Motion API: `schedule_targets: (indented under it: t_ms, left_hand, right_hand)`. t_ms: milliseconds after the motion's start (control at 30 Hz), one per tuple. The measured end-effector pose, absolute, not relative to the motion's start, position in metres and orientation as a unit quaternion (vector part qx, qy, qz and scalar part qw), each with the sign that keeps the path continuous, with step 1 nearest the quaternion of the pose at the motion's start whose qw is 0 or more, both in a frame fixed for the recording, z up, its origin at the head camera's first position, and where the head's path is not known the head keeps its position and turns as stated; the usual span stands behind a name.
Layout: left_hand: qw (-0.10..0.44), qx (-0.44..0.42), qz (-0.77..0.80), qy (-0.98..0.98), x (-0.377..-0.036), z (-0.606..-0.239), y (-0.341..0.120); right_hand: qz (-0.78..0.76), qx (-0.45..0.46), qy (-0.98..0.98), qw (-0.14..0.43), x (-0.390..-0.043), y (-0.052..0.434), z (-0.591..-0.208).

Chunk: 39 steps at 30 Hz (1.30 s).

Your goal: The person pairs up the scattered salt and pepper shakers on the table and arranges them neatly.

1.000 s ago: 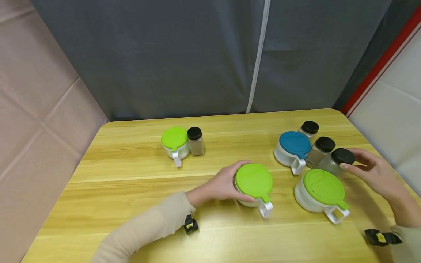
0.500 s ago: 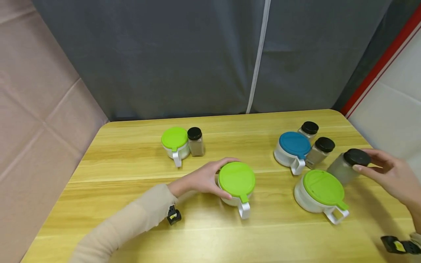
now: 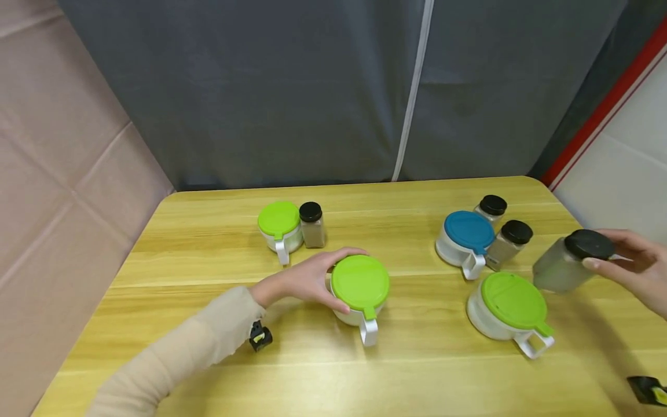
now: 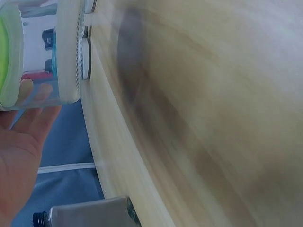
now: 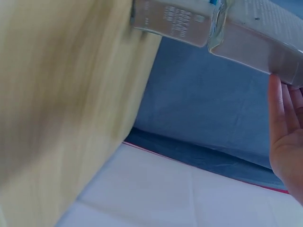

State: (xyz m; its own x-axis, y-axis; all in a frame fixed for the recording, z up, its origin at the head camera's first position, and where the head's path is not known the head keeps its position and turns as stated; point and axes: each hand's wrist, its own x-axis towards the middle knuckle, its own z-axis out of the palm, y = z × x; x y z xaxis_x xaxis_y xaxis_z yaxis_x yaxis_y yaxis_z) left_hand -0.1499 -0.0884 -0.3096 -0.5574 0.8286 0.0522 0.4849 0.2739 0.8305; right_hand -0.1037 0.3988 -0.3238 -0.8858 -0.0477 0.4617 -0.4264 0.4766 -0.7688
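Note:
My left hand (image 3: 310,277) grips a seasoning pot with a green lid (image 3: 359,282) and a white handle around its side. In the left wrist view this clear-walled pot (image 4: 40,56) hangs above the tabletop, its shadow apart from it. At the far right my right hand (image 3: 638,266) pinches the black cap of a square spice jar (image 3: 557,267), which tilts in the air. The right wrist view shows this jar (image 5: 258,35) held in the fingers, with another jar (image 5: 170,19) behind it. Just left of it stands a second green-lidded pot (image 3: 513,301).
A blue-lidded pot (image 3: 469,231) stands at the right beside two black-capped jars, one nearer (image 3: 505,246) and one farther (image 3: 492,207). At the back left, another green-lidded pot (image 3: 279,223) touches a spice jar (image 3: 312,227). A grey curtain (image 3: 292,92) hangs behind the wooden table (image 3: 208,255).
My left hand has carried its green-lidded pot leftward. My right hand has drawn the spice jar up and to the right, away from the other jars.

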Motion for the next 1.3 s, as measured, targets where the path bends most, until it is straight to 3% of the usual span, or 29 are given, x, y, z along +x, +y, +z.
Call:
schedule_targets:
  t_ms: [233, 433, 867, 1300]
  left_hand:
    - [0.185, 0.429, 0.422, 0.777, -0.165, -0.334, -0.098]
    - [0.173, 0.450, 0.428, 0.764, -0.172, -0.333, -0.104]
    - [0.198, 0.456, 0.430, 0.753, -0.181, -0.318, -0.114]
    - [0.210, 0.459, 0.445, 0.740, -0.188, -0.319, -0.116]
  right_hand:
    - [0.538, 0.156, -0.805, 0.195, -0.100, 0.382, -0.300]
    - [0.621, 0.210, -0.734, 0.181, -0.099, 0.365, -0.287]
    - [0.444, 0.124, -0.870, 0.175, -0.095, 0.336, -0.273]
    - [0.473, 0.228, -0.840, 0.137, -0.102, 0.290, -0.270]
